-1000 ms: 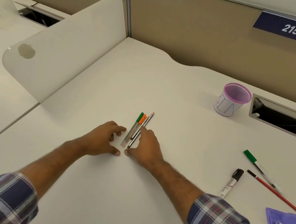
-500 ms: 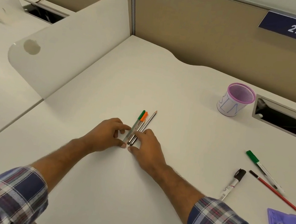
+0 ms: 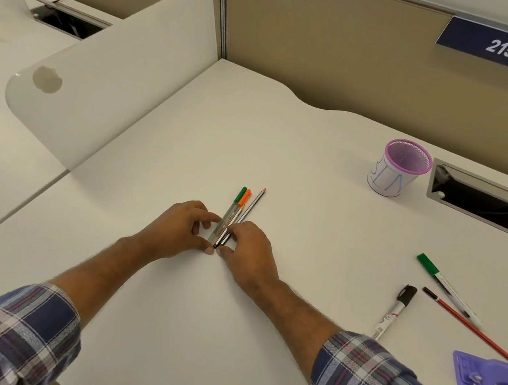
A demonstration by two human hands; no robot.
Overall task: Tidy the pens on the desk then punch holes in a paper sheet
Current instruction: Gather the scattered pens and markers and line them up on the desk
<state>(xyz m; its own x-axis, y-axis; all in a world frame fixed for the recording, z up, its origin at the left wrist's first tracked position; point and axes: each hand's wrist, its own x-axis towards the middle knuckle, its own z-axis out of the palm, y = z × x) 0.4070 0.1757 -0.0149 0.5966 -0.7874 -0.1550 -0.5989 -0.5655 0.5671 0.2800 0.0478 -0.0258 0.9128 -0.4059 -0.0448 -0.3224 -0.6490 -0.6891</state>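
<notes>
Head | left hand [image 3: 181,228], right hand [image 3: 248,249] pinch pen bundle [image 3: 233,215] mid-desk [image 3: 164,326] | bare surface beyond tips

Bright, even overhead light falls on the white table [image 3: 254,134], leaving only faint, soft shadows. No harsh glare. Focus is sharp centrally; wide-angle distortion bends the partition [image 3: 329,50] edges.

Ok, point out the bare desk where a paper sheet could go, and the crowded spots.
Bare: the wide stretch of desk between the white divider and the purple mesh cup, and the near strip between the two sleeves. Crowded: the right edge, with the markers, red pencil and purple hole punch; the middle, where both hands gather the pens.
</notes>
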